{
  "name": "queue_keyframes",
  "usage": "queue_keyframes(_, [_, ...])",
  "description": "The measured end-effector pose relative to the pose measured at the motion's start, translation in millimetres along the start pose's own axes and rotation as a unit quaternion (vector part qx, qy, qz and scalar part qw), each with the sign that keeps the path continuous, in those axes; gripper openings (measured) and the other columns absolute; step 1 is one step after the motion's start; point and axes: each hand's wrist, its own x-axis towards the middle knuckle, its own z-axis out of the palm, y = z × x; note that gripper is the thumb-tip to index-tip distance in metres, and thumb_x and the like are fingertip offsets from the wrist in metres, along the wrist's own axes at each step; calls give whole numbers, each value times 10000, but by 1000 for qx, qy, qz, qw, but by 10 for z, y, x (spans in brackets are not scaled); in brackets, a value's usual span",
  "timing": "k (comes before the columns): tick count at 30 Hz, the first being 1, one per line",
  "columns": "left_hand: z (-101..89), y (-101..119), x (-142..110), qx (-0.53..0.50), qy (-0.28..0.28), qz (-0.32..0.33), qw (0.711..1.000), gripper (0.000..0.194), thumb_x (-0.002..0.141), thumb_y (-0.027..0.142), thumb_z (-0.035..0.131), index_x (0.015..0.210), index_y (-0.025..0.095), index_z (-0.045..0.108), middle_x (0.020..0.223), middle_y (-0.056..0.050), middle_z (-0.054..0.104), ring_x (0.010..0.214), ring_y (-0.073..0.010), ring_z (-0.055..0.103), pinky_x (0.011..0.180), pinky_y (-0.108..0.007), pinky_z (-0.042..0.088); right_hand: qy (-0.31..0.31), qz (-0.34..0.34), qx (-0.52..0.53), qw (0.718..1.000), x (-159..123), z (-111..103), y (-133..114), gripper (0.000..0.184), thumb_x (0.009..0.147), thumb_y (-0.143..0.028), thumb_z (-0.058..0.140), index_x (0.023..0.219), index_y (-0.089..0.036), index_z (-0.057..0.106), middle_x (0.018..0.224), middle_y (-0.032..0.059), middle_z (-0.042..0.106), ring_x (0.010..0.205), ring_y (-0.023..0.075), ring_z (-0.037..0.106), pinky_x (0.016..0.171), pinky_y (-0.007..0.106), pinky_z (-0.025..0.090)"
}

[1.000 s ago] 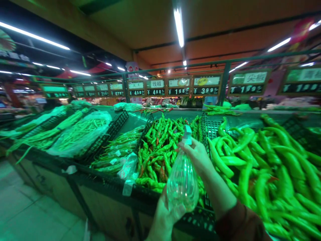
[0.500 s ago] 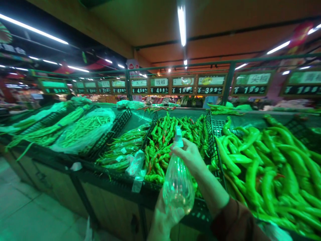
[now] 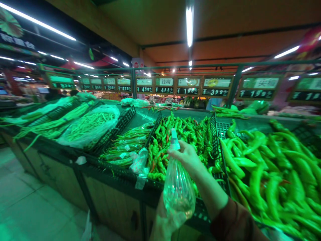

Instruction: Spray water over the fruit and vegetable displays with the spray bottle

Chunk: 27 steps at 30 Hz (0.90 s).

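A clear ribbed spray bottle [image 3: 179,189] with a pale spray head is held upright before me, a little liquid showing at its bottom. My right hand [image 3: 187,157] is closed around the neck just under the spray head. Underneath, my left hand [image 3: 164,219] grips the lower body, its fingers partly hidden behind the clear plastic. Directly behind the bottle lies a crate of wrinkled green peppers [image 3: 198,130], with a few red ones among them.
Large smooth green peppers [image 3: 273,177] fill the crate at right. Leftward are thin long peppers [image 3: 127,144], bagged green beans [image 3: 92,125] and long leafy stalks [image 3: 57,122]. Black crate walls [image 3: 217,147] divide them. Price signs [image 3: 164,86] hang along a rail behind.
The view has shifted slightly left, so the stall appears farther right. The spray head has tipped slightly left relative to the crates; both hands keep their hold on the bottle.
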Motion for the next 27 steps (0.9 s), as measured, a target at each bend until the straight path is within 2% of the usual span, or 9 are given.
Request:
queue_keyframes(2, [-13, -8, 5, 8, -1, -4, 1000, 585, 591, 398, 876, 1126, 225, 713, 1094, -111, 787, 1014, -322, 723, 860, -403, 578, 5, 1, -1, 1000, -19, -25, 2, 279, 645, -371, 784, 806, -205, 627, 704, -14, 649, 656, 181, 621, 644, 309, 458])
queue_keyframes(5, [-31, -18, 25, 39, -10, -2, 999, 646, 550, 451, 884, 1119, 195, 712, 1050, -126, 793, 912, -314, 733, 775, -396, 587, 19, -1, -2, 1000, -58, -87, -6, 288, 663, -381, 783, 841, -203, 642, 744, -4, 663, 719, 201, 648, 682, 316, 462])
queue_keyframes(8, [-28, -37, 46, 65, -17, -3, 998, 708, 556, 477, 877, 1173, 185, 686, 1073, -132, 784, 979, -335, 720, 835, -423, 577, 36, -2, -1, 999, -89, -164, 7, 307, 665, -391, 786, 861, -203, 643, 760, -2, 661, 746, 210, 657, 693, 320, 462])
queue_keyframes(10, [-12, -54, 62, 66, -23, -10, 997, 730, 551, 479, 882, 1193, 198, 678, 1070, -121, 785, 998, -326, 718, 860, -417, 567, 48, -3, 0, 999, -98, -219, 36, 309, 657, -401, 788, 845, -204, 641, 743, -5, 654, 729, 210, 654, 681, 320, 463])
queue_keyframes(13, [28, -80, 92, 73, -34, -33, 996, 713, 492, 507, 904, 1098, 181, 719, 988, -104, 797, 910, -279, 731, 808, -361, 567, 70, -9, 0, 998, -109, -309, 82, 303, 647, -405, 789, 819, -199, 648, 708, -15, 639, 671, 188, 626, 663, 315, 465])
queue_keyframes(16, [76, -114, 128, 59, -67, -53, 995, 693, 476, 493, 908, 1059, 164, 729, 939, -95, 792, 861, -251, 723, 783, -341, 560, 93, -10, -7, 996, -154, -411, 86, 291, 645, -405, 791, 783, -191, 649, 666, -19, 629, 612, 169, 588, 623, 304, 452])
queue_keyframes(20, [128, -196, 172, 26, -105, -55, 993, 698, 485, 407, 927, 1129, 232, 721, 969, -58, 790, 895, -272, 727, 812, -380, 563, 133, -8, -20, 991, -276, -548, 30, 307, 676, -428, 794, 804, -189, 650, 699, -5, 655, 657, 190, 617, 635, 302, 449])
queue_keyframes(23, [181, -252, 190, 21, -122, -65, 990, 729, 482, 435, 926, 1147, 226, 714, 996, -75, 789, 934, -294, 730, 824, -383, 562, 155, 0, -27, 987, -358, -644, -5, 330, 682, -451, 800, 826, -196, 649, 730, 8, 682, 718, 226, 662, 654, 311, 466])
queue_keyframes(27, [302, -257, 187, -5, -142, -96, 985, 707, 462, 419, 939, 1101, 213, 718, 925, -47, 776, 846, -211, 714, 759, -294, 546, 180, 10, -43, 983, -416, -765, -11, 330, 683, -473, 800, 815, -205, 659, 728, 31, 706, 733, 262, 681, 630, 325, 476])
